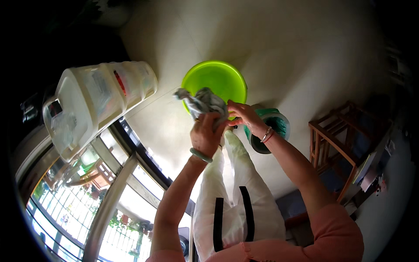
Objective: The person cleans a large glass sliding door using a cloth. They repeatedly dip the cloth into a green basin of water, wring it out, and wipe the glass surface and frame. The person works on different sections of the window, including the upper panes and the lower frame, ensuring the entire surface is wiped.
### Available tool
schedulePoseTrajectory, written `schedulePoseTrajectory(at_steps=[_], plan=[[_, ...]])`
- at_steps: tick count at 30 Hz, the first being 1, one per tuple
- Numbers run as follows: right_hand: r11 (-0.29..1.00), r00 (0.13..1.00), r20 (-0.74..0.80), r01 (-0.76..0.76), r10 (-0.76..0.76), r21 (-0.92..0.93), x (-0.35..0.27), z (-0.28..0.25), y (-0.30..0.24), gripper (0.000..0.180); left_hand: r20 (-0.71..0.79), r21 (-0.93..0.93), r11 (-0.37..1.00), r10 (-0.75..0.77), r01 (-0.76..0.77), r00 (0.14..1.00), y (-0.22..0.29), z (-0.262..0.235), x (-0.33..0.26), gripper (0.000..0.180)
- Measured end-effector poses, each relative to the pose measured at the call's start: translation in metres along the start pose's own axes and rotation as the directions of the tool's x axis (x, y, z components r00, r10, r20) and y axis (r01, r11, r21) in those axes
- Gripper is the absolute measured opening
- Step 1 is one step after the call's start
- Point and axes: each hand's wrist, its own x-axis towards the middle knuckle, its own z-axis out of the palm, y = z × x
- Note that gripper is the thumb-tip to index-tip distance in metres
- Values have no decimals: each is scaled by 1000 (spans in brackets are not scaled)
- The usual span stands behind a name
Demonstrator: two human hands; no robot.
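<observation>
A crumpled grey and white cloth (204, 101) is bunched up above the near rim of a lime-green basin (236, 75) on the floor. My left hand (206, 134), with a ring and a pale green bangle, is closed around the cloth's lower part. From the right, my right hand (247, 117) meets the cloth's edge, its bent fingers closed on it and their tips partly hidden. A bracelet and a red cord circle the right wrist. The cloth covers part of the basin's rim and inside.
Right of the basin stands a green-lined bin (277, 123). A translucent plastic drawer unit (102, 94) stands at the left, beside a sliding glass door (114, 192). A brown wooden chair (334, 139) is at the right. My legs in white trousers (244, 174) are just below my hands.
</observation>
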Motion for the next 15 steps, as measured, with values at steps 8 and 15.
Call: schedulePoseTrajectory(at_steps=[8,15], plan=[[952,990,115,44,-82,303,-47,80,-9,23,-19,-26,994,107,-108,994,35,-73,-80,29],[763,798,160,602,-580,-235,-140,177,-39,36,213,-728,514,-458,453,863,48,-133,-160,32]])
